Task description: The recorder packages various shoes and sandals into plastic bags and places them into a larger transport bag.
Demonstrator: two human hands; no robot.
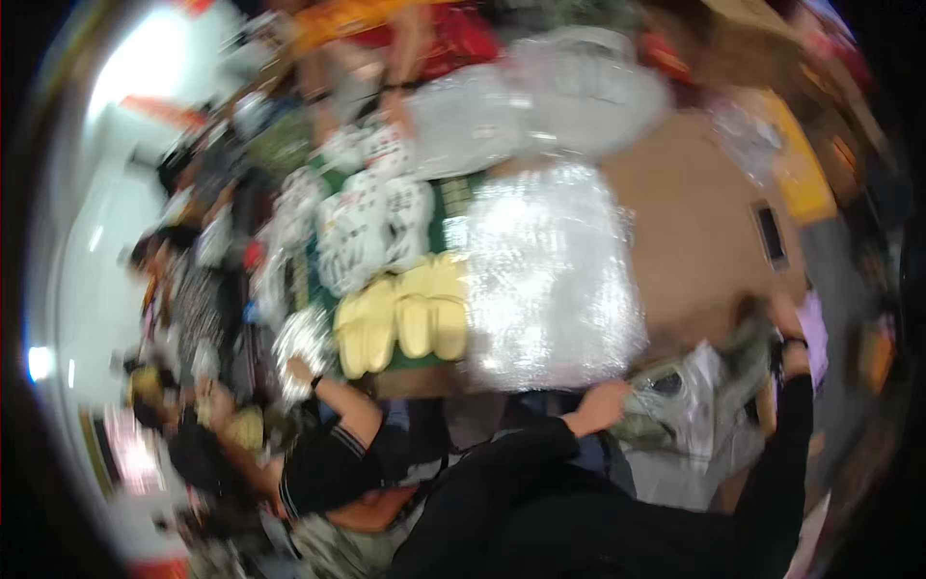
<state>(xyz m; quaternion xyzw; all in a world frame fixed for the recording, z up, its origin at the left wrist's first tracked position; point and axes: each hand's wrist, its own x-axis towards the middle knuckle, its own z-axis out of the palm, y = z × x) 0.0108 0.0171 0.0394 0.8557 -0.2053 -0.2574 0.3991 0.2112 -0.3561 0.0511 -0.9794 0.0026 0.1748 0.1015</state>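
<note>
Because the brown table (694,232) serves as a packing surface, its biggest load, a shiny stack of clear plastic bags (550,280), lies flat in the middle with yellow slippers (400,314) and white slippers (371,222) in rows beside it, easy to pick. At the near edge the person's left hand (606,403) grips a bagged olive-green item (690,405), while the right hand (786,318) reaches beyond it, its grasp blurred and unreadable. A co-worker's hand (297,372) at lower left touches a crinkled bag.

Heavy motion blur; plastic glare; dark fisheye rim
</note>
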